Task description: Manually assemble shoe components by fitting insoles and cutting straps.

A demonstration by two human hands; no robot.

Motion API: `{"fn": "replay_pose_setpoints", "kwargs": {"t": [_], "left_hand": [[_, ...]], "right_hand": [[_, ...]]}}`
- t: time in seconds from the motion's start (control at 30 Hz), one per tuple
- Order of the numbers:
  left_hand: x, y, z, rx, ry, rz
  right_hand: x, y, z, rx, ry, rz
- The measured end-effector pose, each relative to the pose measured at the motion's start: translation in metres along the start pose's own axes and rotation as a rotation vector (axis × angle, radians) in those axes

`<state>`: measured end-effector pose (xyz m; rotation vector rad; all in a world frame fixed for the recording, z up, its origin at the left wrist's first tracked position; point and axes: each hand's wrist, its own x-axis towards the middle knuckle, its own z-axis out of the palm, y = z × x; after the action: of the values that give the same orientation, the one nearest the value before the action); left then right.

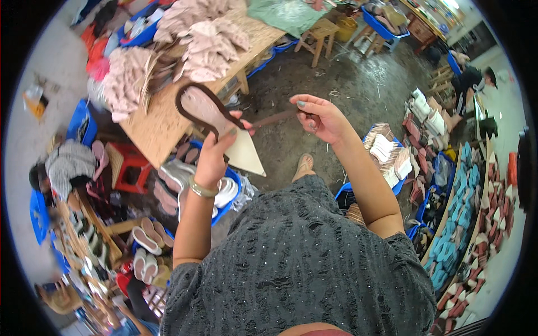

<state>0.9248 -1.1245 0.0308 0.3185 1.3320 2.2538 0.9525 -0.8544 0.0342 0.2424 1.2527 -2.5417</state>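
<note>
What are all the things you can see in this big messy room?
shoe sole: one, pink with a dark brown rim strip, held up in the left hand
brown strip end: one, stretched toward the right hand
wooden table: one, light wood, upper left
pink pieces: many, piled on the table
blue bins: several, holding pale soles, on the floor
wooden stool: one, top middle
red stool: one, left of the bins
shoe racks: rows of teal and red shoes, right side
other people: one seated at left, one far upper right
left hand: grip shut on the sole
right hand: grip pinching the strip
</note>
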Motion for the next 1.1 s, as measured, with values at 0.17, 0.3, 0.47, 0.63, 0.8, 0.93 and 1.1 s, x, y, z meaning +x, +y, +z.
{"fn": "replay_pose_setpoints", "kwargs": {"t": [0.17, 0.3, 0.47, 0.63, 0.8, 0.93, 1.1], "left_hand": [[0.074, -0.017, 0.003, 0.385, -0.089, -0.006], [0.148, -0.045, -0.002, 0.516, -0.115, -0.088], [0.241, -0.085, 0.034, 0.629, -0.164, -0.271], [0.359, -0.122, 0.126, 0.498, -0.225, -0.163], [0.458, -0.15, 0.184, 0.346, -0.186, -0.085], [0.545, -0.161, 0.205, 0.366, -0.122, -0.118], [0.678, -0.195, 0.221, 0.311, -0.111, -0.153]], "right_hand": [[0.008, -0.028, -0.108, 0.036, 0.157, -0.083], [0.007, -0.043, -0.207, -0.22, 0.434, -0.037], [-0.007, -0.058, -0.305, -0.456, 0.511, 0.274], [0.027, -0.117, -0.356, -0.197, 0.541, 0.173], [0.112, -0.191, -0.384, -0.289, 0.483, 0.004], [0.168, -0.254, -0.419, -0.36, 0.411, -0.144], [0.238, -0.324, -0.486, -0.285, 0.488, -0.194]]}}
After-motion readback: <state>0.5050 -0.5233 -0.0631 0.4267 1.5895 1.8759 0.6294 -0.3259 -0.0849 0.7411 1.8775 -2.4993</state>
